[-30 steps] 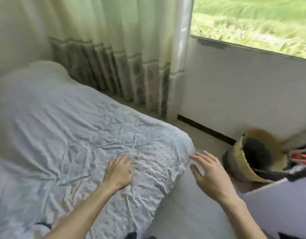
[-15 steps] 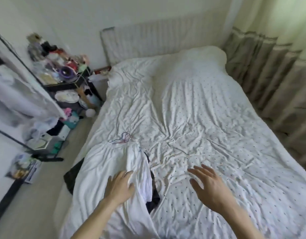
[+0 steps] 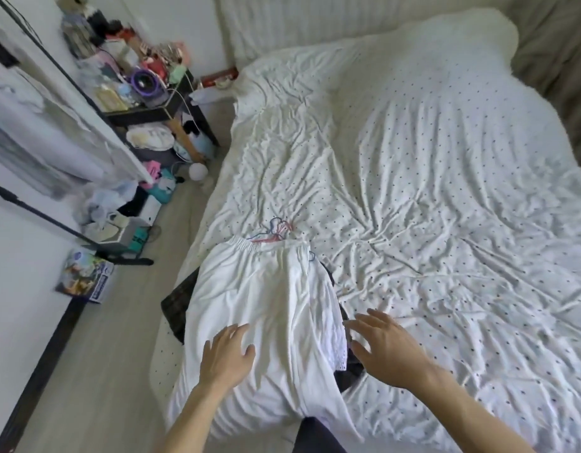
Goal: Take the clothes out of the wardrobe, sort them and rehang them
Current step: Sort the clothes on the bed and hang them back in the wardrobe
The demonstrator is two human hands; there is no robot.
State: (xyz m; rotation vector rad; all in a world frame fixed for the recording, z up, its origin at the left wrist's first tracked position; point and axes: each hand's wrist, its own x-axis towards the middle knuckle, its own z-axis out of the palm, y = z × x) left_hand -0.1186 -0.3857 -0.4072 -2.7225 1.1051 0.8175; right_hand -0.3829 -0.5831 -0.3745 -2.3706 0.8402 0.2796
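"So, which step are you on?"

"Sorting, by my reading. I'm looking down on the wide bed in its crumpled white, dark-dotted cover point(image 3: 429, 191), and the clothes lie on its near left corner. A long white cotton garment with a gathered elastic waistband point(image 3: 266, 305) is spread flat on top. A dark garment point(image 3: 179, 305) pokes out from under it on both sides. Rehanging hasn't begun."

"And your hands?"

"My left hand point(image 3: 227, 353) lies on the white garment's lower half, fingers spread, grip slack and holding nothing. My right hand point(image 3: 389, 349) is over the garment's lace-trimmed right edge, fingers splayed, grip likewise empty. Whether it touches cloth I can't tell."

"Next move?"

"I'd lift the white piece clear of the dark one. The cloth is limp and may drag the layer beneath, so both hands should pinch it, at hem or waistband. The thin coloured wire hangers point(image 3: 277, 230) sit tangled at the waistband and seem hooked into it, so I'd mind them."

"Any containers?"

"The black-framed clothes rail point(image 3: 37, 212) at far left seems to hold pale hanging garments, though they're blurred. The black two-tier side shelf point(image 3: 135, 114) by the bedhead is heaped with bottles and oddments. The small printed cardboard box point(image 3: 84, 279) on the floor is shut, so I can't tell what's in it."
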